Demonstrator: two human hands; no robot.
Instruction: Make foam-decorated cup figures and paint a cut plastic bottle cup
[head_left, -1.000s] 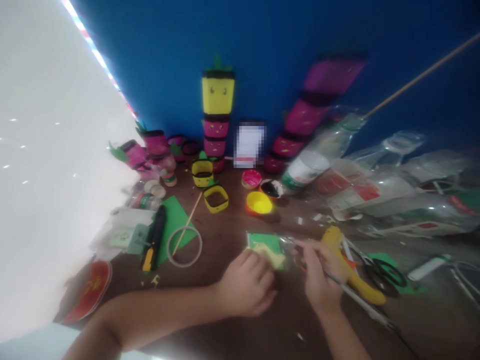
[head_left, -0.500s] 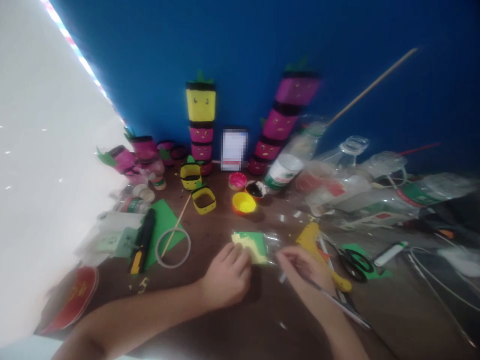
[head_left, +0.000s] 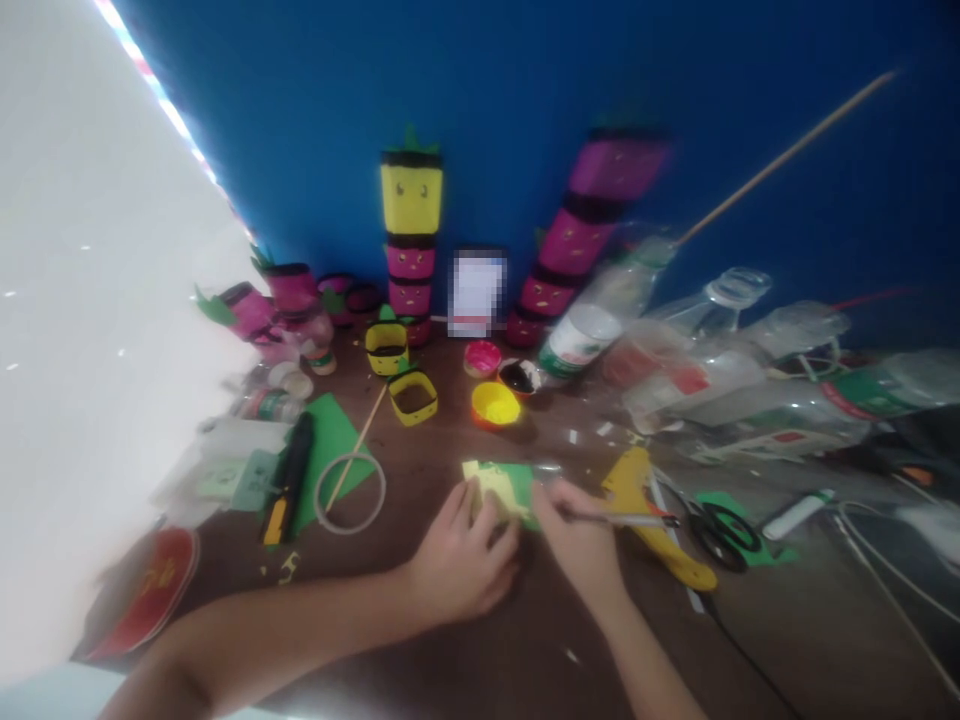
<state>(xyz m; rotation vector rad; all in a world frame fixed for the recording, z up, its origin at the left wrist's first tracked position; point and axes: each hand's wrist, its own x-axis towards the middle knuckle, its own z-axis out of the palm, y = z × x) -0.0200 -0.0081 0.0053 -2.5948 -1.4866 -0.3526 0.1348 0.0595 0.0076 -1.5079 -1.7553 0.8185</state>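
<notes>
A pale yellow paper piece (head_left: 491, 484) lies over a green sheet (head_left: 519, 476) on the dark tabletop, with a shiny clear strip at its right end. My left hand (head_left: 469, 550) has bent fingers pressed on the yellow paper, holding it; the thumb is partly hidden. At the green sheet's right end is my right hand (head_left: 581, 535), fingers closed round a slim pen-like tool (head_left: 637, 518) whose shaft sticks out to the right. Its working tip is hidden, and blur leaves its exact kind unclear.
A yellow glue gun (head_left: 637, 490) and black-handled scissors (head_left: 724, 530) lie to the right, below clear plastic bottles (head_left: 581, 340). Behind are paint cups (head_left: 495, 404) and painted box towers (head_left: 411, 200). On the left sit a tape ring (head_left: 350, 493) and a black-yellow cutter (head_left: 289, 480).
My right hand has moved left to the green sheet, and its tool has swung from slanting down-right to nearly level. My left fingers have spread slightly on the paper. The view has shifted a little.
</notes>
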